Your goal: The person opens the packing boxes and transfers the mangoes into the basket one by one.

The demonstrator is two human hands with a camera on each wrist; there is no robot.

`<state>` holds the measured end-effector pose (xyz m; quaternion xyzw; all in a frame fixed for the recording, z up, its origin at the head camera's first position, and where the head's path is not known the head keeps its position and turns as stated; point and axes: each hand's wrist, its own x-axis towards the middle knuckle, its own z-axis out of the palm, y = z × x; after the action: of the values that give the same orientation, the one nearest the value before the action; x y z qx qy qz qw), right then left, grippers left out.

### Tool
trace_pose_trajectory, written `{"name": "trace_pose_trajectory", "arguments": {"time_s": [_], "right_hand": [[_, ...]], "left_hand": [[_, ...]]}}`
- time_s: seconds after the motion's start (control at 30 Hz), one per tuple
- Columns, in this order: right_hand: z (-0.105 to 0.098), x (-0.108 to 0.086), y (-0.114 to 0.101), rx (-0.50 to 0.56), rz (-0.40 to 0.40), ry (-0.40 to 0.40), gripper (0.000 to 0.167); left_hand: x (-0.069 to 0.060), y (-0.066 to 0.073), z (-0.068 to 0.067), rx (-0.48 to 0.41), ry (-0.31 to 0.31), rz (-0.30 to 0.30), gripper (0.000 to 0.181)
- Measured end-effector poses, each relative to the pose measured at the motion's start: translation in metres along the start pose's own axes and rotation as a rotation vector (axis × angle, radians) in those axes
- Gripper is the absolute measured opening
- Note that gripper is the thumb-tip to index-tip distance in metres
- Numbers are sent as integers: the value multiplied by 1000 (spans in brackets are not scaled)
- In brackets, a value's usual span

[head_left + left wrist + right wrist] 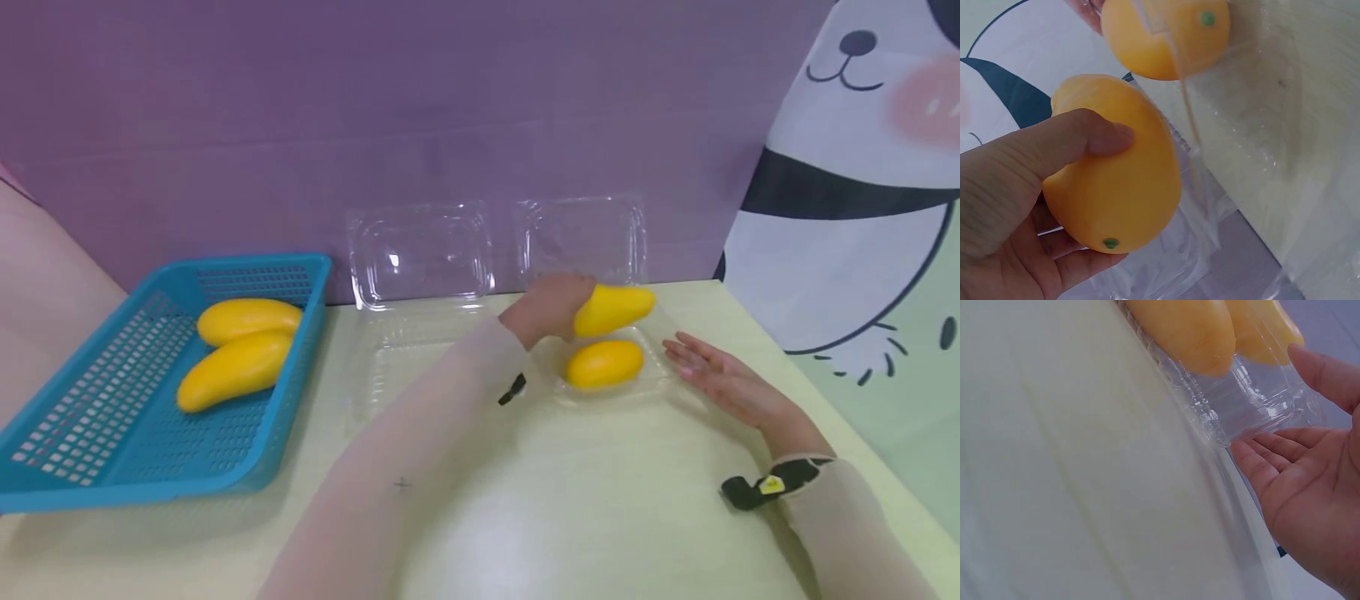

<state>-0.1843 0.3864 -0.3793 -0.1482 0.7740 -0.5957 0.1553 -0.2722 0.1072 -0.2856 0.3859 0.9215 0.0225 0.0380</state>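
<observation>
My left hand [551,307] grips a yellow mango [615,308] over the back part of the right clear plastic box [660,382]. In the left wrist view the thumb lies across the held mango [1129,200], whose green stem spot faces the camera. A second mango [604,364] lies inside that box, in front of the held one. At the box's right side is my right hand [727,382], palm turned inward and holding nothing. In the right wrist view the fingertips of the right hand [1310,481] are at the box's corner; whether they touch is hard to tell.
A blue basket [258,467] at the left holds two mangoes [234,371]. Between basket and right box sits another clear box [375,358], its lid [422,254] raised against the purple backdrop [420,100]. The right box's lid [583,237] stands raised too.
</observation>
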Motion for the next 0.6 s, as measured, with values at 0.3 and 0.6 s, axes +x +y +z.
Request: {"name": "trace_pose_trajectory", "arguments": {"time_s": [0.3,0.6], "right_hand": [[-3,4,3,-40,39,15,67],[-4,3,6,-87,80,23,68]], "left_hand": [[-21,-11,-21,37,67,49,70],[-47,-30,-24,-54,73,52,84]]}}
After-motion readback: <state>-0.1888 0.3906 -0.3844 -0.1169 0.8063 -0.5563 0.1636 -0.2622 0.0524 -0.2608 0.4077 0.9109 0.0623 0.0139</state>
